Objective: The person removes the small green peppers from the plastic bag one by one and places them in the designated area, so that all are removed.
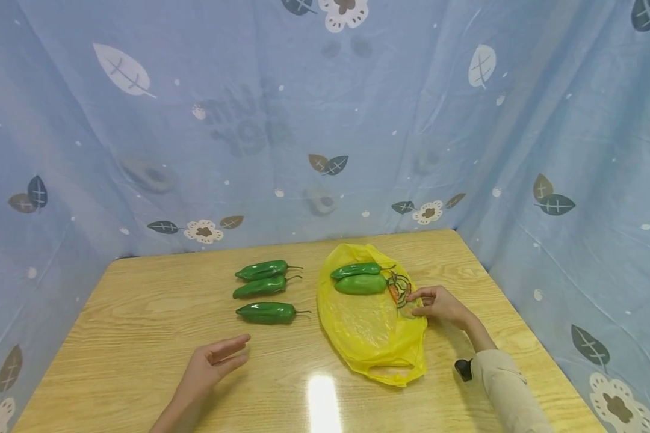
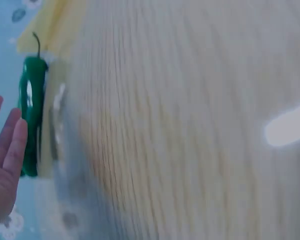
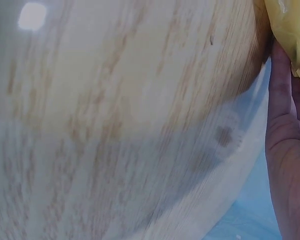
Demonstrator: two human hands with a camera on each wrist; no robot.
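Note:
A yellow plastic bag lies flat on the wooden table, with two green peppers on its far part. To its left, three more green peppers lie in a column, stems to the right. My left hand hovers empty in front of the nearest one, fingers extended; the left wrist view shows these fingers overlapping a pepper. At the bag's right edge is my right hand, thumb and fingers apart. In the right wrist view its fairly straight fingers reach the yellow plastic.
An orange patch with dark lines shows on the bag beside the pepper stems. The bag's handle end points toward me. Blue leaf-patterned curtain surrounds the table's back and sides. A black device sits at my right cuff.

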